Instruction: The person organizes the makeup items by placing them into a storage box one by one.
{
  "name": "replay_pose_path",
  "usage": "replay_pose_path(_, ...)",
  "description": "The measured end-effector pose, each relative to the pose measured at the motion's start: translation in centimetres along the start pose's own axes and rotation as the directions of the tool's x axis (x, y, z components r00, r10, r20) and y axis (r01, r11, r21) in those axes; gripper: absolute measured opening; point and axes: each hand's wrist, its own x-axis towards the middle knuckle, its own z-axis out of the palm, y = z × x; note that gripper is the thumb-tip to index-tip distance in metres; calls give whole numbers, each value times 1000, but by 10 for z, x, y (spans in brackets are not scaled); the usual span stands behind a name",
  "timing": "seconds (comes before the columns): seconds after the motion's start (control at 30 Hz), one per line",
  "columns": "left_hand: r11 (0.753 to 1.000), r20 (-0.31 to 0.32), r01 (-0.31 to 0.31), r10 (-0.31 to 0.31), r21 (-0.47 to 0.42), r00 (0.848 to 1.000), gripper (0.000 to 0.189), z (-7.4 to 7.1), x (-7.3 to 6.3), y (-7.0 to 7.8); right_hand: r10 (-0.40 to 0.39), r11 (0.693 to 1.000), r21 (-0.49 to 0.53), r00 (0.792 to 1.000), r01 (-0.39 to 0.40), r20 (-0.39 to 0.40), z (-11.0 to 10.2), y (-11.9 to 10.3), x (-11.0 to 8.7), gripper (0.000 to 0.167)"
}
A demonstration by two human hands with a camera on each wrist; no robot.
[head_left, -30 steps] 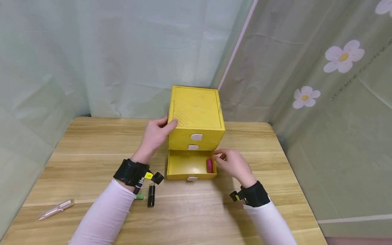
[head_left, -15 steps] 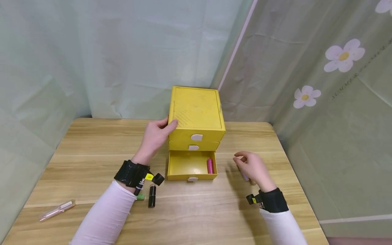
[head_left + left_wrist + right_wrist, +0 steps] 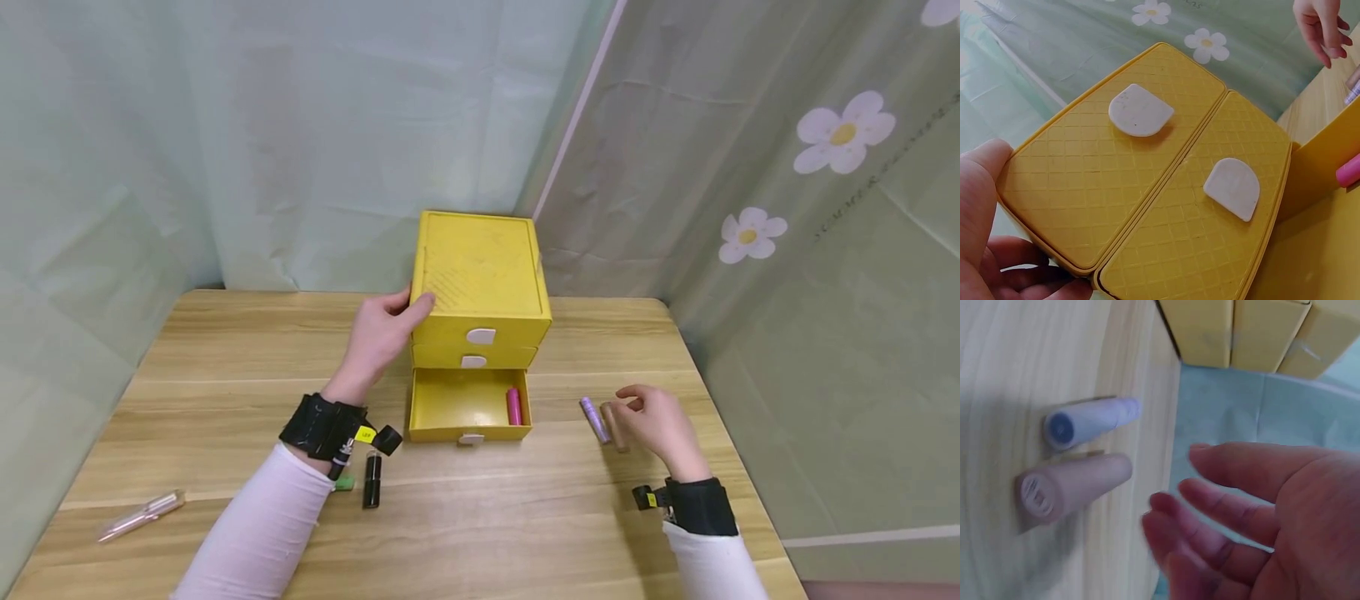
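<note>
A yellow drawer box [image 3: 483,267] stands at the back of the table, its bottom drawer [image 3: 457,400] pulled out. Inside that drawer, by the right wall, lies a pink tube [image 3: 513,407]. My left hand [image 3: 378,337] holds the box at its front left corner, thumb on the top edge and fingers at the side. To the right of the box, a lilac tube [image 3: 595,419] and a dusky pink-brown lipstick tube [image 3: 1079,487] lie side by side. My right hand [image 3: 660,421] hovers beside the pink-brown one, fingers loosely bent and apart from it.
A black tube [image 3: 372,479] and a partly hidden green item [image 3: 344,483] lie by my left forearm. Farther left is a clear pinkish tube [image 3: 142,515]. Pale green curtains [image 3: 337,150] hang behind the table [image 3: 480,533].
My right hand has moved away from the drawer, rightward to the two tubes on the table, which now show. The left hand keeps its hold on the box.
</note>
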Motion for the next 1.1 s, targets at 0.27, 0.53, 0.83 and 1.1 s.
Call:
replay_pose_path(0.27,1000,-1,3,-3,2,1000,66,-1,-1,2,77,997,-32,991,-74,109,5,12,-1,46)
replay_pose_path(0.53,1000,0,3,-3,10,1000,67,0,0,0,97,995,-35,988,-94,118,11,17,1,44)
replay_pose_path(0.83,1000,-3,-2,2,10,1000,67,-1,1,-1,104,994,-46,985,-99,134,18,19,4,53)
replay_pose_path(1.1,1000,-1,-6,6,2,1000,66,-1,2,-1,109,993,-49,985,-103,134,21,19,6,58)
